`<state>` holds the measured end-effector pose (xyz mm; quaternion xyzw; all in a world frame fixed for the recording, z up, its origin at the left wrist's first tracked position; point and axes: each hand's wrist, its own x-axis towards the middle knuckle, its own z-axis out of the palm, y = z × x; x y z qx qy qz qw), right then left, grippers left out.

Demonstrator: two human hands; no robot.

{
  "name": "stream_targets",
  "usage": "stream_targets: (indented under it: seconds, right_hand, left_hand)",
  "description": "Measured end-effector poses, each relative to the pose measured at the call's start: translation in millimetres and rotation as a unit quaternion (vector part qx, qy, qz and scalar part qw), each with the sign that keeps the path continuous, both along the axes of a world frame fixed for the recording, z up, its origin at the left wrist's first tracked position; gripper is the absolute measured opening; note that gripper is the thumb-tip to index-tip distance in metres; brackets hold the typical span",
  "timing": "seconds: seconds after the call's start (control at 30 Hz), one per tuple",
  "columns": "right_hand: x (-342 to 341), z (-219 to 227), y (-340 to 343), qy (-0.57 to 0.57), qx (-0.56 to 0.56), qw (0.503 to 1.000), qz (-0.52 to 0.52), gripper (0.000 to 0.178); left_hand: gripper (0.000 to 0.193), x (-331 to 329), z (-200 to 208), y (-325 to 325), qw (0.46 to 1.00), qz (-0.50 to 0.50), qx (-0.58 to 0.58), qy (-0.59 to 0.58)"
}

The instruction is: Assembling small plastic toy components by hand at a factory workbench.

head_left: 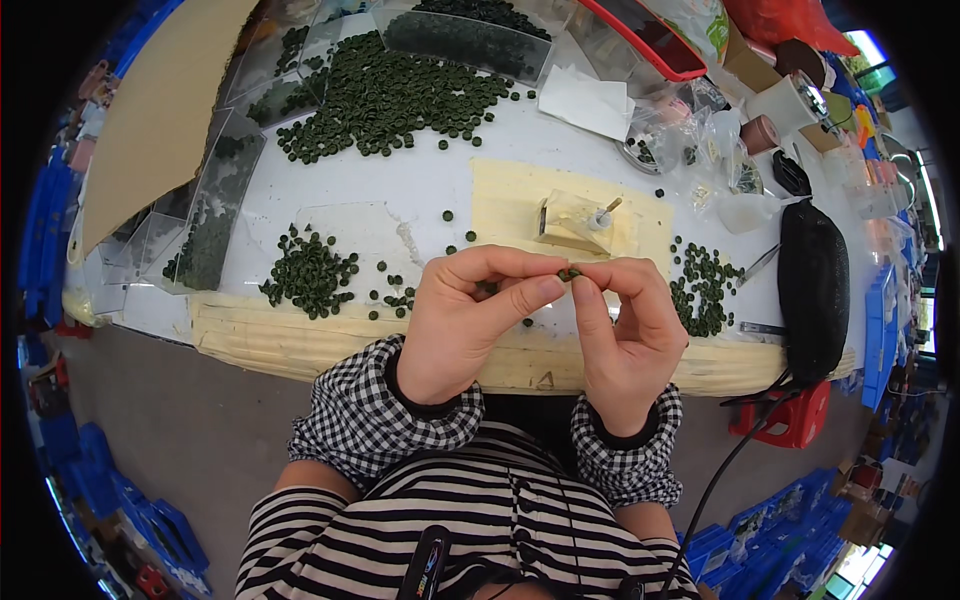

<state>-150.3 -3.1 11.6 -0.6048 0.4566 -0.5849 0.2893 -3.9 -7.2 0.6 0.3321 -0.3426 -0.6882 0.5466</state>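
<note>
Between the fingertips of both hands is a small dark green round piece (568, 274). My left hand (470, 315) pinches it from the left with thumb and forefinger, and my right hand (625, 325) grips it from the right. Just beyond my hands, a small block-shaped fixture with an upright metal pin (580, 222) stands on a yellow-taped sheet (505, 185). Left of my left hand lies a small heap of similar green pieces (308, 275), with a few loose ones beside it. Another scatter of green pieces (703, 290) lies to the right of my right hand.
A large pile of green pieces (390, 90) covers the far left, beside clear plastic trays (215, 200) and a cardboard sheet (160, 110). White tissue (585, 100), plastic bags and a red-rimmed tray (650, 40) sit far right. Tweezers (758, 264) lie near a black bundle (812, 290).
</note>
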Motion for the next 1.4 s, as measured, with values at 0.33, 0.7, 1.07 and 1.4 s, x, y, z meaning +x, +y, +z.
stream_targets:
  seconds: [0.33,0.7,1.07,1.4]
  right_hand:
    - [1.1,4.1,3.2,0.079,-0.033,0.996,-0.033,0.014]
    - [-0.4,6.2,9.1,0.104,-0.051,0.993,-0.03,0.021]
    - [-2.8,5.1,11.4,0.098,-0.054,0.994,-0.013,0.024]
    - [-12.9,6.3,9.5,0.131,-0.07,0.988,0.036,0.03]
  left_hand:
    - [0.018,-1.5,0.3,0.5,0.997,0.031,-0.03,-0.064]
    - [0.02,1.5,3.9,2.0,0.989,0.026,-0.07,-0.125]
    - [0.017,1.5,5.8,2.9,0.993,0.018,-0.032,-0.111]
    - [0.017,-2.5,2.6,2.3,0.993,0.026,-0.071,-0.093]
